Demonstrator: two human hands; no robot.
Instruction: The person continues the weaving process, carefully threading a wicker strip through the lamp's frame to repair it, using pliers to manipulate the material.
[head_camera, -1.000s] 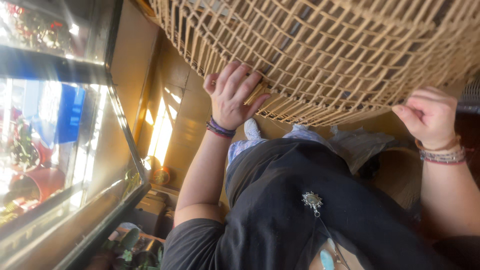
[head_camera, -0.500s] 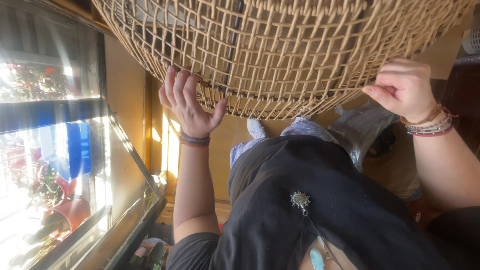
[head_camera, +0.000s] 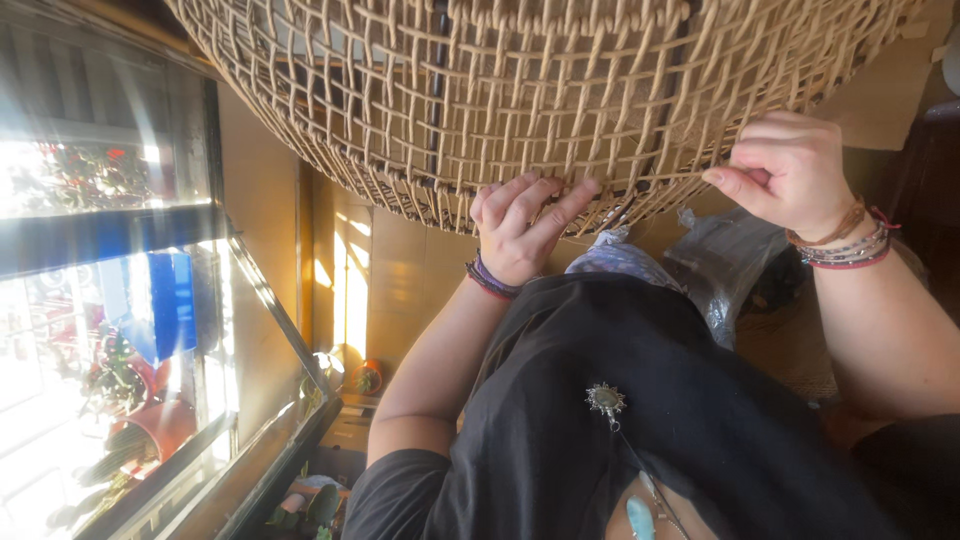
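Sunlit window (head_camera: 110, 330), left hand (head_camera: 520, 235) and right hand (head_camera: 785, 175) gripping woven basket (head_camera: 520, 90)

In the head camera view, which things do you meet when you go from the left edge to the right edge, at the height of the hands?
Window glass → sunlit wall → left hand on the wicker basket's rim → clear plastic bag → right hand → bracelets on its wrist.

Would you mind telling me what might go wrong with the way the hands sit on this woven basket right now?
1. The left hand has its fingers pressed among the open strands at the wicker basket's rim; a fingertip might catch or get pinched.
2. The right hand pinches a single strand at the edge; pulled hard, it could perhaps snap or fray.
3. The bracelets on the right wrist hang close to the weave and may snag.
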